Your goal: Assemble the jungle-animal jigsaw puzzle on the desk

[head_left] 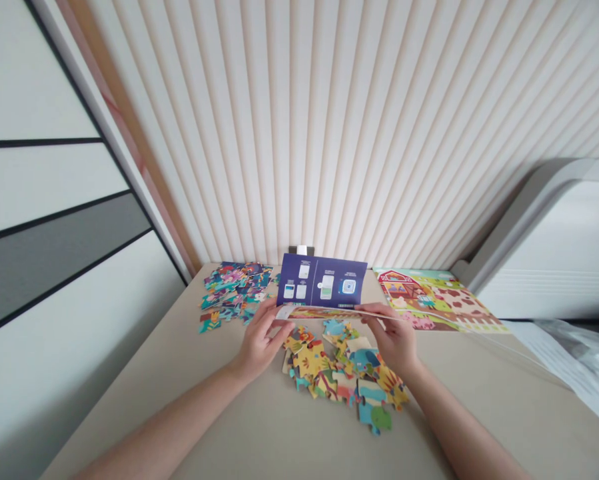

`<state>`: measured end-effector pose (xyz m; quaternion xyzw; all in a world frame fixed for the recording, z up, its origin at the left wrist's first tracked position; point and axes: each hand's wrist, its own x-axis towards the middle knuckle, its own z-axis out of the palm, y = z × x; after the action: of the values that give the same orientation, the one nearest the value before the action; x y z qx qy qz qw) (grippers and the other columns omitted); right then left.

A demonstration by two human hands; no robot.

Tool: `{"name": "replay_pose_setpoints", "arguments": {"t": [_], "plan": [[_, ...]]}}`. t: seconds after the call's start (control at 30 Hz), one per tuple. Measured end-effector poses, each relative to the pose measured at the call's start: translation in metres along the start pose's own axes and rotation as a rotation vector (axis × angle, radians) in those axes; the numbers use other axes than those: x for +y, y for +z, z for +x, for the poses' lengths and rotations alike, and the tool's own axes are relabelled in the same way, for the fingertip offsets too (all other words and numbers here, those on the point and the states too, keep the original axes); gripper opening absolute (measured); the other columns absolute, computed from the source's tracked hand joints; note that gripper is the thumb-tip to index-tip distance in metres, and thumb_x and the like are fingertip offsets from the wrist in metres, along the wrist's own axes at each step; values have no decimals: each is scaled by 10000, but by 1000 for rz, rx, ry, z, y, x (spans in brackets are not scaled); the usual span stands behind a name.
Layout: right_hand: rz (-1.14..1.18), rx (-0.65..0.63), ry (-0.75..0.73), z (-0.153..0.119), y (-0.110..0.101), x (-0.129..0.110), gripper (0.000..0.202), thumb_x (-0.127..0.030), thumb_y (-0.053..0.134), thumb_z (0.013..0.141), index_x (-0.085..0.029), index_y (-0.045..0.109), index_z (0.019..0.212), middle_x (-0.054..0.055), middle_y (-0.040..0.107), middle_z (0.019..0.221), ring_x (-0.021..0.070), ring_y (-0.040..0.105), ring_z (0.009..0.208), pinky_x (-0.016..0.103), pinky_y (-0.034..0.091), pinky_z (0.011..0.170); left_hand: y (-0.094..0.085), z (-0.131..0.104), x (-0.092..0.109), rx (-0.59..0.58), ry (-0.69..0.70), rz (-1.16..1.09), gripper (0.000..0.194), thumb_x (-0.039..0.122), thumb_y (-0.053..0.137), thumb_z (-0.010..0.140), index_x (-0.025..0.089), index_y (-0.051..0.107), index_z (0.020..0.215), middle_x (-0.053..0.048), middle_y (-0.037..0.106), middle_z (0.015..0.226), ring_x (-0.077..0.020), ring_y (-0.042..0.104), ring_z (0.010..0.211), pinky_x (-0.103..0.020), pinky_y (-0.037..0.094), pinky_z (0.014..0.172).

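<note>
A folded printed sheet point(324, 313) is held level between my hands, seen almost edge-on. My left hand point(260, 339) pinches its left end, thumb below and fingers behind. At the right end my right hand point(393, 337) grips it in the same way. Behind the sheet rises a dark blue panel point(323, 280) with small white pictures; whether it is joined to the sheet I cannot tell. Below my hands lies a loose heap of yellow, blue and green puzzle pieces point(313, 358) on the beige table point(259, 427).
Another heap of puzzle pieces point(236, 290), mostly teal and purple, lies at the back left. A farm picture point(442, 300) lies at the back right, near a thin white cable, papers and clear plastic point(584, 353). A pleated blind point(289, 133) stands behind the table.
</note>
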<state>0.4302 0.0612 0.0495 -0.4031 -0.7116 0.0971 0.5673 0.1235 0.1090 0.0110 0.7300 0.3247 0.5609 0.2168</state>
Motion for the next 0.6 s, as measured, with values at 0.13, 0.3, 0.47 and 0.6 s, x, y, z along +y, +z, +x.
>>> {"name": "replay_pose_setpoints", "arguments": {"t": [0.13,0.3,0.47,0.6], "plan": [[101,-33,-186,6,-9,-12,191,-268,689,950,-296,718,1137,100,741,1205,300,698,1132,493,584,952,-4,3,2,-14,-4,-4,328,311,711,944,275,727,1270,-95,687,1213,-249,698,1092,-356,620,879],[-29,-73,-245,3,-7,-10,198,-233,785,871,-331,799,1044,85,607,1434,326,618,1269,493,561,1001,-8,3,-5,87,-66,-15,328,294,665,976,287,717,1299,-77,724,1168,-240,698,1060,-374,568,943],[8,-127,-169,1,0,-5,335,-163,592,994,-378,793,1153,57,495,1552,286,609,1284,471,567,996,-5,0,-12,178,-139,-67,414,325,728,923,269,694,1332,-85,717,1280,-261,715,1082,-364,587,902],[114,-179,-60,2,-1,-8,421,-169,422,1066,-357,757,1237,83,528,1527,216,688,1113,403,605,905,-7,0,-12,208,-150,-101,345,329,707,929,247,717,1264,-73,741,1238,-255,731,1044,-360,598,874]]}}
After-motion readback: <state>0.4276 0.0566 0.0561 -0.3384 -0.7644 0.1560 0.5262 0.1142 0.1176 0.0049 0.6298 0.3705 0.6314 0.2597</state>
